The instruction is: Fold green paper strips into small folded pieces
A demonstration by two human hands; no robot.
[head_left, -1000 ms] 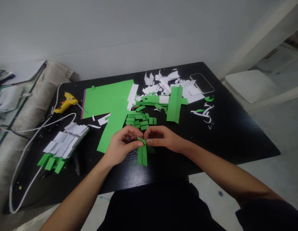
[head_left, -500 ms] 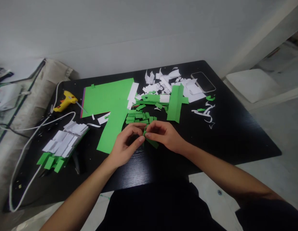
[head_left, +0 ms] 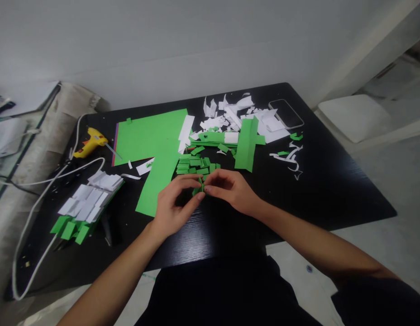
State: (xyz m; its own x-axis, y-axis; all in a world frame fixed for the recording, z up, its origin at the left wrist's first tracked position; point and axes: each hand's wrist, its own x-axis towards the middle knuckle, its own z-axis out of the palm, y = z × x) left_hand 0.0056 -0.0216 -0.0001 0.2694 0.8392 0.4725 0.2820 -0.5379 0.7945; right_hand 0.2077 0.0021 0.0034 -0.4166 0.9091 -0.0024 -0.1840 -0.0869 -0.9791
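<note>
Between the fingertips of both hands is a small folded piece of green paper (head_left: 201, 184), partly hidden by the fingers. My left hand (head_left: 175, 199) pinches it from the left, thumb below and fingers above. From the other side my right hand (head_left: 230, 190) grips it between thumb and forefinger. Just beyond the hands lies a pile of small folded green paper pieces (head_left: 189, 164). A large green paper sheet (head_left: 155, 185) reaches under the area beside my left hand. Right of the pile rests a creased green paper strip (head_left: 246, 145).
On the left of the black table (head_left: 332, 190) lie a yellow glue gun (head_left: 92, 142), its white cord, and a block of interlocked white and green folded paper (head_left: 88, 199). White paper scraps (head_left: 230, 113) and a phone (head_left: 286, 114) are at the back right.
The green paper piece has turned in my fingers: its flap stretching to the lower right no longer shows, and green now shows more on the left. Both hands stay in nearly the same place.
</note>
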